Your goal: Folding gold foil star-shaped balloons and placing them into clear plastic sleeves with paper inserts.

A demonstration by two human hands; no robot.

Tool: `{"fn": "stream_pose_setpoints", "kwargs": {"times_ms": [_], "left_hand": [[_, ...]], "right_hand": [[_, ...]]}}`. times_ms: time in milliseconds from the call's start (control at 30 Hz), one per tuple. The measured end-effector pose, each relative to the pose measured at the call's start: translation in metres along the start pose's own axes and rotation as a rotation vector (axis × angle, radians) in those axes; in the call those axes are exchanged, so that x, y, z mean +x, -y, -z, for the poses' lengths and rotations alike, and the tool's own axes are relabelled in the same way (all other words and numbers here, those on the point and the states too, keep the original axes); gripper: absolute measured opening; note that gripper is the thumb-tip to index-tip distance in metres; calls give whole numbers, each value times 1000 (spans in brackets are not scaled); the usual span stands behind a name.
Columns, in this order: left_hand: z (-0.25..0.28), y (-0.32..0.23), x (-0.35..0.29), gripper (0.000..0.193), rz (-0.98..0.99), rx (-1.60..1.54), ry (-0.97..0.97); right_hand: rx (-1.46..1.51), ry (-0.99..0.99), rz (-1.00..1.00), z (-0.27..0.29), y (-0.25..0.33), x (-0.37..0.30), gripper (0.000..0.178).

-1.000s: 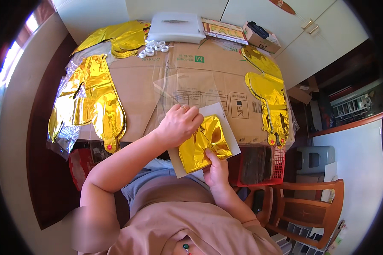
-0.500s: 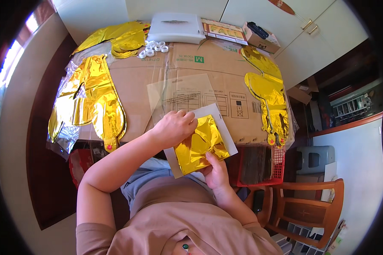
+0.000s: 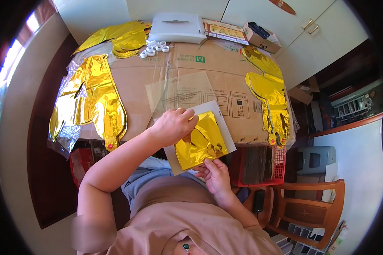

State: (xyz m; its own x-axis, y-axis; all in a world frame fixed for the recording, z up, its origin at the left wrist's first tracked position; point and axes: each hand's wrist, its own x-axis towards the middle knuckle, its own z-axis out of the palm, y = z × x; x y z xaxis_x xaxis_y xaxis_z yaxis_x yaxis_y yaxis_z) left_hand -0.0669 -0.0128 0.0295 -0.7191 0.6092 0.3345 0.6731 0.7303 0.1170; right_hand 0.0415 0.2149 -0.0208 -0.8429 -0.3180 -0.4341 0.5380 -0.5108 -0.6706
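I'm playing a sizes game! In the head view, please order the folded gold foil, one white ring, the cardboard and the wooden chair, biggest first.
1. Cardboard
2. Wooden chair
3. Folded gold foil
4. White ring

Bright light from left, dark-rimmed distortion.

Brown short-sleeved top (image 3: 187, 216), grey-blue trousers (image 3: 136, 180), green pendant (image 3: 186, 246).
Top: plain, softly creased across the chest, shaded darker toward the waist; left sleeve (image 3: 93, 231) partly blurred, right sleeve (image 3: 247, 233) of matching brown. Trousers: wrinkled at the lap. Pendant: rounded, pale metallic setting, small red piece (image 3: 188, 253) below. Left hand (image 3: 173, 127), right hand (image 3: 217, 176) and forearms (image 3: 136, 148): bare.
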Motion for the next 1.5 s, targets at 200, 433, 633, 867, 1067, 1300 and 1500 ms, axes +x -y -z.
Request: {"fn": "stream_pose_setpoints", "kwargs": {"times_ms": [200,433,633,867,1067,1300,1500], "left_hand": [[9,-1,1,35,-29,24,-9],[10,-3,0,41,-9,-21,32],[13,-23,-2,41,-34,-33,9],[16,-44,-3,38,-63,-74,-20],[16,-58,-5,45,-65,-114,-5],[10,-61,-12,44,-51,-180,-61],[6,-57,-18,39,6,-105,-99]], "right_hand": [[-11,3,43,-14,5,10,22],[-11,-9,30,-18,8,15,21],[-1,-30,48,-25,11,20,22],[-69,-95,46,-29,16,21,23],[-56,-92,77,-30,20,22,14],[-53,-119,35,-23,12,23,14],[-84,-171,-35,-27,12,20,18]]}}
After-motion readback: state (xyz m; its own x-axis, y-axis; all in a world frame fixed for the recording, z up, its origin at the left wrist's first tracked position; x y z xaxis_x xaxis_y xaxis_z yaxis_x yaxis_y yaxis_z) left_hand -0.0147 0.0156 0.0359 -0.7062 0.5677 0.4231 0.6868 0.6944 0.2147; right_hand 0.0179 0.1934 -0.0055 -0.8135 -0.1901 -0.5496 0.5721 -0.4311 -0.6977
